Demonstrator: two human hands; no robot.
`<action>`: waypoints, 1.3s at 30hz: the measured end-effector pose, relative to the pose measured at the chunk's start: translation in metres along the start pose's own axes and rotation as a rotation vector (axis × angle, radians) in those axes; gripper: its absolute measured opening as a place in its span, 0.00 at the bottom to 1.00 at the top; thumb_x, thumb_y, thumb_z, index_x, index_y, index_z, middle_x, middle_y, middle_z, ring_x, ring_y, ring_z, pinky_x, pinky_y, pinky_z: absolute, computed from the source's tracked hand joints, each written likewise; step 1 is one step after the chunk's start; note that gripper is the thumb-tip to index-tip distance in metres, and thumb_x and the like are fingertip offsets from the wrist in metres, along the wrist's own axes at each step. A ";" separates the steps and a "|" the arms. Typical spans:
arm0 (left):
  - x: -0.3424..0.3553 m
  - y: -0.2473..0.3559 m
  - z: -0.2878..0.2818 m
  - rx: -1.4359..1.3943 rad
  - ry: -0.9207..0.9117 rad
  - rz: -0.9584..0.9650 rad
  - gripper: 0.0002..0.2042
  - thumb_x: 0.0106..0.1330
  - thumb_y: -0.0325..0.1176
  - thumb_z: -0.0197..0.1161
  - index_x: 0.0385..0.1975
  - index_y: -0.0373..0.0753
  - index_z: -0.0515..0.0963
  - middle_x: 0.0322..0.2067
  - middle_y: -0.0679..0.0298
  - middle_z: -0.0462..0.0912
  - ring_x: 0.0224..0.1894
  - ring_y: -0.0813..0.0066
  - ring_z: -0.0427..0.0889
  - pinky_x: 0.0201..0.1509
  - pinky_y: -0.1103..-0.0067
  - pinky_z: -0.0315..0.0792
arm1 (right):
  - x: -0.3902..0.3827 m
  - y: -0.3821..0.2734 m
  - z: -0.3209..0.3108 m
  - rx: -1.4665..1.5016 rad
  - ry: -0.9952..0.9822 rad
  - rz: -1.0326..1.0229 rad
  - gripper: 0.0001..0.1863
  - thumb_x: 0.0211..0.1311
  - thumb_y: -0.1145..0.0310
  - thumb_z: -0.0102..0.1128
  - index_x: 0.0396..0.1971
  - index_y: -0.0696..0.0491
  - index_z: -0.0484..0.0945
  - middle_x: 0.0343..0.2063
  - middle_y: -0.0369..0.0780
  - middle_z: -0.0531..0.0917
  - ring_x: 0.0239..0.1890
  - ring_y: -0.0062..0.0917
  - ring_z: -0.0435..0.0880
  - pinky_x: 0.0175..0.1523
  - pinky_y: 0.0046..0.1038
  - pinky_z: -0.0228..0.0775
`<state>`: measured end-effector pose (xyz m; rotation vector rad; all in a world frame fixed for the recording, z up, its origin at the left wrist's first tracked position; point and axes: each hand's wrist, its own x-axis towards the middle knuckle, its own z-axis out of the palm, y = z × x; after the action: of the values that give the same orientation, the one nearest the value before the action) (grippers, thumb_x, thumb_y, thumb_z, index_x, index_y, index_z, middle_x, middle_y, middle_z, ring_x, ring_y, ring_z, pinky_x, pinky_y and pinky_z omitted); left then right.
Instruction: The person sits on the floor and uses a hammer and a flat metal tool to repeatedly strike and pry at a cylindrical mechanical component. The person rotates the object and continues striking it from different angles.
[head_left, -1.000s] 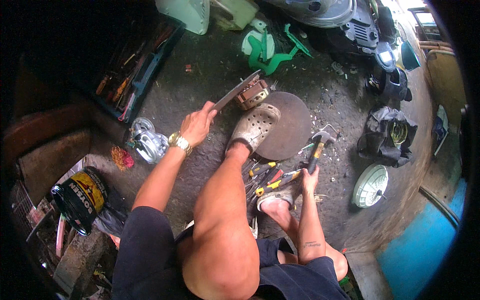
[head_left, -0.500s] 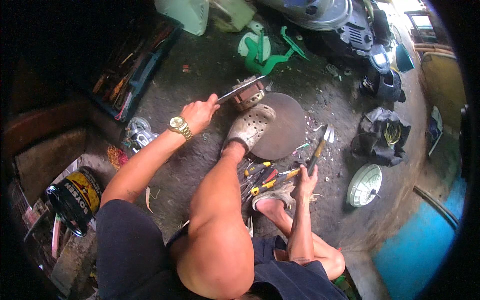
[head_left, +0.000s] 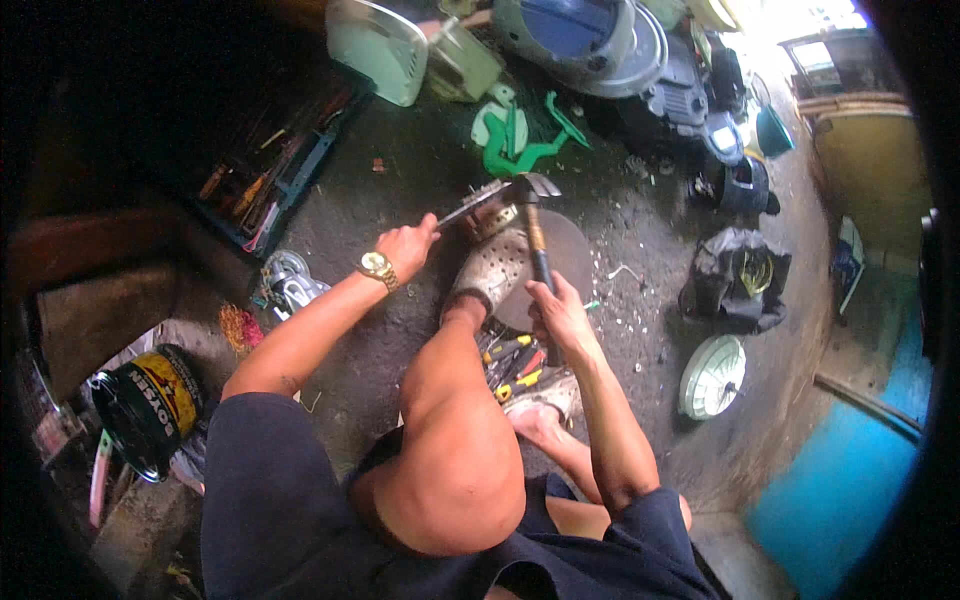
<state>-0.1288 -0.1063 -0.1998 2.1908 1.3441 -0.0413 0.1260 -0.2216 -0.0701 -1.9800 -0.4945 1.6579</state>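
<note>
My left hand point(head_left: 405, 252), with a gold watch on its wrist, is closed around the near end of a flat metal blade-like tool point(head_left: 465, 208). That tool's far part lies across the top of a small metal motor core point(head_left: 492, 218), whose side is partly hidden. In my right hand point(head_left: 560, 312) is a claw hammer point(head_left: 537, 235), gripped by its dark handle. The hammer head is over the far end of the flat tool; whether they touch I cannot tell. My foot in a perforated clog point(head_left: 497, 262) rests against the motor core, over a round dark disc point(head_left: 570, 255).
Several yellow-handled hand tools point(head_left: 515, 365) lie by my feet. Green plastic fan parts point(head_left: 530, 145) are beyond the motor core. To the right are a black bag point(head_left: 735, 285) and a pale round plastic part point(head_left: 712, 378). A dark can point(head_left: 145, 410) stands at left.
My right hand has swung the hammer up and left, from beside the yellow-handled tools to over the motor core. My left hand still holds the flat tool on the core.
</note>
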 end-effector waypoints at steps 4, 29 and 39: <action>-0.001 -0.001 0.006 -0.062 0.028 0.064 0.11 0.75 0.42 0.49 0.44 0.41 0.62 0.22 0.44 0.81 0.28 0.36 0.81 0.29 0.48 0.73 | -0.059 -0.052 -0.017 0.153 0.175 -0.441 0.12 0.66 0.64 0.62 0.45 0.50 0.72 0.20 0.31 0.75 0.15 0.15 0.71 0.18 0.19 0.62; -0.003 0.008 -0.031 -0.079 0.074 0.043 0.12 0.76 0.44 0.49 0.44 0.43 0.65 0.22 0.45 0.82 0.29 0.38 0.82 0.29 0.48 0.72 | -0.038 0.113 -0.038 0.312 0.324 0.021 0.07 0.68 0.66 0.57 0.35 0.48 0.68 0.14 0.29 0.67 0.11 0.16 0.64 0.15 0.21 0.54; 0.000 0.037 -0.040 -0.019 -0.113 0.009 0.11 0.76 0.40 0.48 0.43 0.39 0.64 0.26 0.43 0.83 0.33 0.38 0.83 0.34 0.48 0.74 | -0.045 0.119 -0.017 0.271 0.254 -0.058 0.09 0.69 0.62 0.60 0.38 0.49 0.71 0.17 0.29 0.69 0.14 0.15 0.66 0.18 0.22 0.57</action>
<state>-0.1079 -0.0999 -0.1500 2.1451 1.2664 -0.1461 0.1288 -0.3451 -0.1026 -1.9172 -0.2175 1.3345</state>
